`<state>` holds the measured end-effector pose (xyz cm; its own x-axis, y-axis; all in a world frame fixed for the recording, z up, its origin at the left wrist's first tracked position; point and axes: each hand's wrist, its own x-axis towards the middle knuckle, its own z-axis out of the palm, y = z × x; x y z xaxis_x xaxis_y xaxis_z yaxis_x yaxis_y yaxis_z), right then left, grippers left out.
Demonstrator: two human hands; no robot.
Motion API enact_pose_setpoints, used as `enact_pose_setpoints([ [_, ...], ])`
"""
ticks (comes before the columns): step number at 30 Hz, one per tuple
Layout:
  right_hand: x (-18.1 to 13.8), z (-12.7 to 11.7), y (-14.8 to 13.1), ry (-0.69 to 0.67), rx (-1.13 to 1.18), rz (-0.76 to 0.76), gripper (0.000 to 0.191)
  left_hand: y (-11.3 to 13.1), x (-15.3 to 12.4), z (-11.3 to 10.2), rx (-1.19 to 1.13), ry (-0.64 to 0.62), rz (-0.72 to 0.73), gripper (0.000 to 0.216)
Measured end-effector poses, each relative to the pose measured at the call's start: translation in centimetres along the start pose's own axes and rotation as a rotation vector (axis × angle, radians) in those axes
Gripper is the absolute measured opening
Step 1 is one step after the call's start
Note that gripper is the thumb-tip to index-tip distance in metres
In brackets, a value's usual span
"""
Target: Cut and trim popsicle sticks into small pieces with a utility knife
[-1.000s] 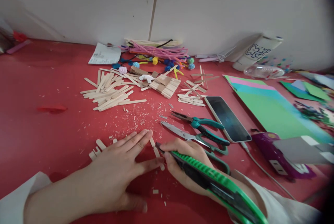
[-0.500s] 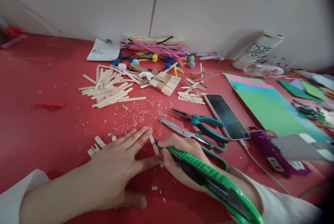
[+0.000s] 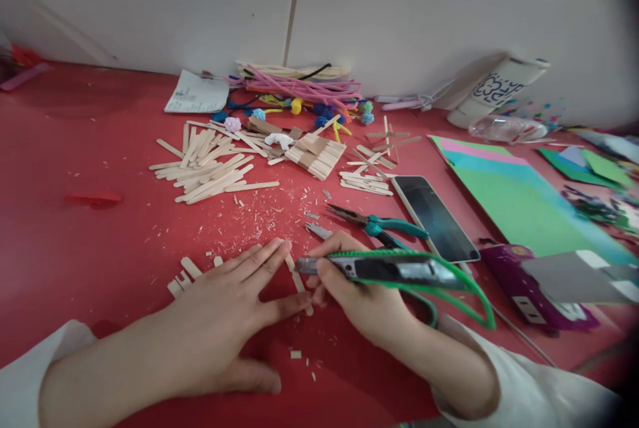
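My left hand (image 3: pixel 232 311) lies flat on the red table with its fingers spread. Its fingertips press on the ends of a wooden craft stick (image 3: pixel 299 287), which has a notch in its edge. In my right hand (image 3: pixel 372 308) is a green utility knife (image 3: pixel 399 269), held nearly level with its tip beside the stick's notch. Other cut craft sticks (image 3: pixel 190 268) peek out past the back of my left hand. Wood shavings (image 3: pixel 264 218) are scattered just beyond my fingers.
Pliers (image 3: pixel 374 223) and partly hidden scissors (image 3: pixel 319 231) lie beyond my right hand, near a phone (image 3: pixel 436 218) with a cable. Loose craft sticks (image 3: pixel 214 175) and a bundle (image 3: pixel 319 156) lie farther back. A purple device (image 3: pixel 534 301) and coloured paper (image 3: pixel 529 202) are at right.
My right hand has rolled, so the knife has swung from slanting toward me to nearly level across the table. My left hand and the stick have stayed in place.
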<state>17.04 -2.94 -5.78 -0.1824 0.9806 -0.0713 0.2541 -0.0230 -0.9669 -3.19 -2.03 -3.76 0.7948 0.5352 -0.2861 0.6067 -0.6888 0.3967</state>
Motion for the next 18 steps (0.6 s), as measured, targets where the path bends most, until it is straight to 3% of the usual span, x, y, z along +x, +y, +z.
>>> enact_pose_setpoints([
  [4,0.8,0.1,-0.4,0.007,0.235,0.246,0.021,0.0,0.0,-0.1,-0.013,-0.004,-0.012,0.079],
  [8,1.0,0.0,-0.7,0.019,0.264,0.299,0.023,-0.1,0.2,0.0,-0.021,-0.011,-0.024,0.081],
  [11,0.6,-0.2,-0.1,-0.004,0.163,0.188,0.017,-0.3,0.1,0.2,-0.017,-0.003,-0.013,0.081],
  [15,-0.1,-0.7,0.7,-0.024,-0.158,-0.130,0.008,-0.4,-0.1,0.4,-0.008,0.022,0.009,0.080],
  [18,-0.5,-1.1,-0.2,-0.004,-0.310,-0.276,0.005,-0.4,-0.1,0.5,0.001,0.042,0.016,0.082],
])
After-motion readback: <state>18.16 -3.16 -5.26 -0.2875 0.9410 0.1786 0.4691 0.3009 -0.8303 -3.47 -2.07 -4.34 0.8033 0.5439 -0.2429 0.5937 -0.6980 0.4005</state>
